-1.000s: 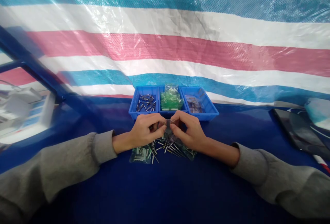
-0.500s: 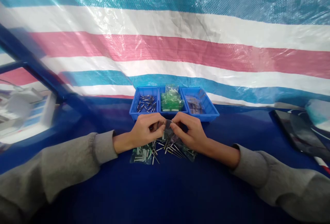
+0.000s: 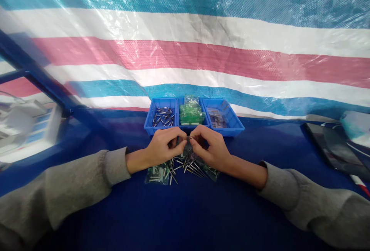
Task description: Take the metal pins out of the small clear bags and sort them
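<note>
Left hand [image 3: 164, 147] and right hand [image 3: 212, 148] are level and close together at the middle of the blue table [image 3: 185, 212], just in front of three bins. Each grip is a closed pinch, thumb tip brought against forefinger, the remaining fingers curled beneath. Between the two pinches is a small clear plastic bag [image 3: 187, 149], its upper edge held from both sides; its contents cannot be made out, and the fingers hide much of it.

Below the hands, on the table, is a loose heap of metal blind rivets [image 3: 193, 168], shanks pointing several ways. A filled bag of pale cylindrical pieces [image 3: 157, 174] lies to the left of the heap, just below the left hand; a second filled bag [image 3: 213, 173] lies to the right, partly covered by the right hand.

The bins stand side by side. Left bin [image 3: 154, 131]: loose rivets. Centre bin [image 3: 181, 101]: stacked green packets [image 3: 191, 114]. Right bin [image 3: 231, 131]: flat clear packets [image 3: 217, 117].

Behind hangs a striped plastic tarpaulin [image 3: 185, 54]. At far right, well apart from the hands, lies a black flat device [image 3: 332, 147]
</note>
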A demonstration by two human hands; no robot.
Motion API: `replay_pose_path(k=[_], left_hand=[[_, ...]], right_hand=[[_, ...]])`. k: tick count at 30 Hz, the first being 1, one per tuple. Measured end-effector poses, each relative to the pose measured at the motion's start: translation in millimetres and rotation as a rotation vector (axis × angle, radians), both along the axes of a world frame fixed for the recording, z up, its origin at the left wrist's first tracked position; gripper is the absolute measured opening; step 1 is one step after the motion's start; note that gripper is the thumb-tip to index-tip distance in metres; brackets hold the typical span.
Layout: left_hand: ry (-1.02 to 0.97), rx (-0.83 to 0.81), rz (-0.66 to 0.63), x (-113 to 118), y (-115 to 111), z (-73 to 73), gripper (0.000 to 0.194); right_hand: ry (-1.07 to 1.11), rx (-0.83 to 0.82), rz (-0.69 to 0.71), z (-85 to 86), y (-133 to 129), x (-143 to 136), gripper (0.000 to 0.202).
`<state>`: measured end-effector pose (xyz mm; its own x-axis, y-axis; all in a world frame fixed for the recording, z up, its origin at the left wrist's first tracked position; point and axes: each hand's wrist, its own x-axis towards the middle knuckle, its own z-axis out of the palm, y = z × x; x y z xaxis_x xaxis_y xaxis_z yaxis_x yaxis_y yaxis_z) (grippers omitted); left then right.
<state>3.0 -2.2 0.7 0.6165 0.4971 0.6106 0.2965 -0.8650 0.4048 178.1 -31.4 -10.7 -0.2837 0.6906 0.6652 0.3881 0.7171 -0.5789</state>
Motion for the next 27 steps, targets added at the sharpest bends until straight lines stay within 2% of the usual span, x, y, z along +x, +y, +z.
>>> replay_pose_path(k=[8,14,27], left_hand=[[-0.043,0.040,-0.031,-1.0,-2.0,1.4,0.010],[-0.020,0.015,0.001,-1.1,0.2,1.0,0.012],[-0.033,0.025,0.006,-1.0,-0.9,2.1,0.012]], right_hand=[[-0.006,0.035,0.053,0.1,-0.4,0.0,0.009],[0.006,0.032,0.000,-0.1,0.0,2.0,0.007],[0.054,0.016,-0.006,0.9,-1.5,3.8,0.009]])
